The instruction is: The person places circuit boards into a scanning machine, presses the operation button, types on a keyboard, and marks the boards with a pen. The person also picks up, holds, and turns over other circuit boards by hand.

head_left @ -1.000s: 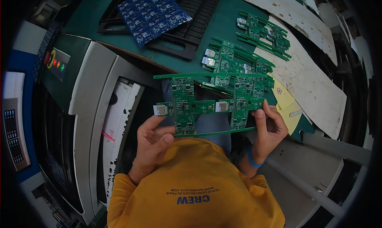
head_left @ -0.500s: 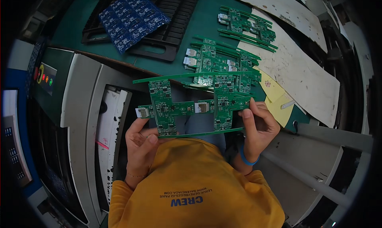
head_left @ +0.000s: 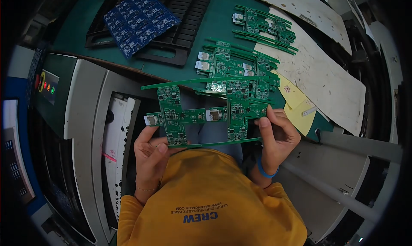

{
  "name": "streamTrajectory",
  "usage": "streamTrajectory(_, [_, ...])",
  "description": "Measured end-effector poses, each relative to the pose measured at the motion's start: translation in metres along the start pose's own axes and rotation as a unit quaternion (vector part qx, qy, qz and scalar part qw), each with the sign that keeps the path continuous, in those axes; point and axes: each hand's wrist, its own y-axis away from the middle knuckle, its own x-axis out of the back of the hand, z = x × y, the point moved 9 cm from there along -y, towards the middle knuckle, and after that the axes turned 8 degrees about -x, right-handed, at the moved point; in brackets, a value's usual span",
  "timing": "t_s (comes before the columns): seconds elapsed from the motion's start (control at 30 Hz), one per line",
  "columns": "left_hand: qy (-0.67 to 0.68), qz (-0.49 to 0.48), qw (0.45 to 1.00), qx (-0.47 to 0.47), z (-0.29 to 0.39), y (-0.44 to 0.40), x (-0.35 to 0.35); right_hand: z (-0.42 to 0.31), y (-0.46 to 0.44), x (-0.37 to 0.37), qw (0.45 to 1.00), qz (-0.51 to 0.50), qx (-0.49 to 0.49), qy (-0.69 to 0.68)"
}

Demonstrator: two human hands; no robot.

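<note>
A green circuit board panel (head_left: 174,117) with white connectors and long edge strips is held up in front of my body. My left hand (head_left: 150,153) grips its lower left corner, the thumb on the near side. With thumb and fingers, my right hand (head_left: 278,134) pinches the panel's right end. Just beyond it on the bench lies a pile of similar green circuit boards (head_left: 221,59), partly covered by the held panel. Farther back is another group of green circuit boards (head_left: 262,25).
Blue circuit board panels (head_left: 139,21) lie on a black slotted rack (head_left: 182,27) on the green bench (head_left: 81,36). Stained pale sheets (head_left: 326,70) and yellow paper (head_left: 300,119) lie to the right. A machine with lit buttons (head_left: 48,88) stands at left, a metal rail (head_left: 356,147) at right.
Both hands keep their hold on the green panel, which sits almost the same. The whole view has shifted very slightly to the left.
</note>
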Motion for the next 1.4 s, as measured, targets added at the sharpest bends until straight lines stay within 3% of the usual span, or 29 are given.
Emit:
streamTrajectory(1.07, [-0.063,0.025,0.998,0.006,0.003,0.007,0.005,0.014,-0.002,-0.004,0.998,-0.007,-0.041,-0.038])
streamTrajectory(1.4, [0.000,-0.007,1.000,-0.013,0.006,0.004,-0.001,0.011,-0.001,-0.008,0.998,-0.028,-0.038,-0.053])
